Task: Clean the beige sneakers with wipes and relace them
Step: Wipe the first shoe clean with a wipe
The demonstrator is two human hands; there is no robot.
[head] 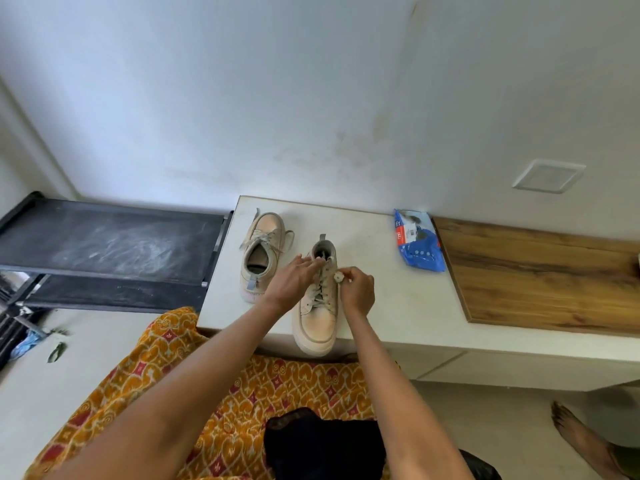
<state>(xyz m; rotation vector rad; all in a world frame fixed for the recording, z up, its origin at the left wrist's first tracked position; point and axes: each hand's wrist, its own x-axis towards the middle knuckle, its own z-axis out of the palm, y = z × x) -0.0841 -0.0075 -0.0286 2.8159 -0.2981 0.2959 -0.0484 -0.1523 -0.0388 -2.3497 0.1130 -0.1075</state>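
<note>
Near sneaker (317, 306) hangs its toe off the table (398, 299) edge, so with left hand (292, 282) gripping its collar and right hand (356, 289) pinching a balled wipe (338, 277), a hard tug could tip it off.

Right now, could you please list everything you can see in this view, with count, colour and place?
sneakers: two, beige, on the white counter; one under the hands with its toe over the near edge, the other to its left
wipe: one, white, crumpled, pinched beside the nearer sneaker
wipes pack: one, blue, on the counter by the wall
counter: one, white
wooden top: one, brown, right of the counter
rack: one, black, dusty, left of the counter
patterned cloth: one, orange and red, below the arms
hands: left hand at the nearer sneaker's collar; right hand pinches the wipe
</note>
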